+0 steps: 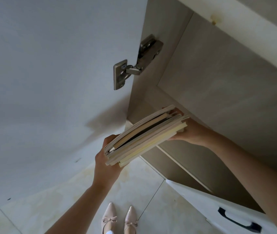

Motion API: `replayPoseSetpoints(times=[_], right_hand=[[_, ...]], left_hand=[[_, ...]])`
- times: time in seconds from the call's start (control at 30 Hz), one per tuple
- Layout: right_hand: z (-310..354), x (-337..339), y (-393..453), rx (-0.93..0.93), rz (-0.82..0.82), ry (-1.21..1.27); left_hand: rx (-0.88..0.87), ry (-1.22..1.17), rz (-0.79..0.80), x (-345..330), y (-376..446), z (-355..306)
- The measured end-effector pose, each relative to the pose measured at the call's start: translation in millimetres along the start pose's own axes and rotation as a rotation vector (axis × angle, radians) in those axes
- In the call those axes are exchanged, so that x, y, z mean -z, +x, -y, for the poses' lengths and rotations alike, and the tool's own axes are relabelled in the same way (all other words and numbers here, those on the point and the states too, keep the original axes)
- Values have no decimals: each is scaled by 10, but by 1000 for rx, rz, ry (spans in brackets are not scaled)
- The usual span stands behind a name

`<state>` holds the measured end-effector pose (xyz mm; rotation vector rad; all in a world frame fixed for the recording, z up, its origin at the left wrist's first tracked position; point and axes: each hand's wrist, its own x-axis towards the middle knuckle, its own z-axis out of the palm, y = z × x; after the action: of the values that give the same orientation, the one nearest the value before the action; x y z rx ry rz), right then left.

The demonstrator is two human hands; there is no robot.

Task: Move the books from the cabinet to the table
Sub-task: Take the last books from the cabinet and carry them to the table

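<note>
Domestic interior — most likely a home, room type cannot be told. Evidence: a built-in cabinet in pale wood-grain laminate, its white door swung open on a metal concealed hinge of the household furniture kind. Lower right, a white drawer front or door with a black bar handle. Floor is large glossy cream tiles, marbled, with thin grout lines. The person stands on it in pale pink pointed shoes with small bows — not work footwear.
</note>
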<state>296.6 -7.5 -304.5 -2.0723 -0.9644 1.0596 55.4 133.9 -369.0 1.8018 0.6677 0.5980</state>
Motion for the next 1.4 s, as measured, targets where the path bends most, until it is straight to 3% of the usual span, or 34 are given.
replayPoseSetpoints(times=[0.2, 0.47, 0.6, 0.77, 0.83, 0.97, 1.2, 1.4], right_hand=[[-60, -166, 40, 32, -138, -2], [-74, -329, -273, -19, -247, 114], [129, -443, -725, -54, -253, 222], [757, -477, -1340, -117, -215, 300], [1041, -528, -1579, -126, -191, 353], [1557, -775, -2010, -176, -204, 499], [2242, -1144, -2473, -161, -196, 604], [2527, -1229, -2833, -16, 19, 538]], left_hand=[[33, 66, 47, 21, 37, -46], [253, 156, 65, 136, -39, -357], [304, 85, 166, 382, -250, -494], [393, -133, 219, 886, -515, -1116], [474, -304, 180, 1091, -693, -1394], [676, -536, -43, 1365, -1182, -1917], [808, -552, -324, 1756, -1995, -2496], [781, -539, -534, 1832, -2586, -2857]])
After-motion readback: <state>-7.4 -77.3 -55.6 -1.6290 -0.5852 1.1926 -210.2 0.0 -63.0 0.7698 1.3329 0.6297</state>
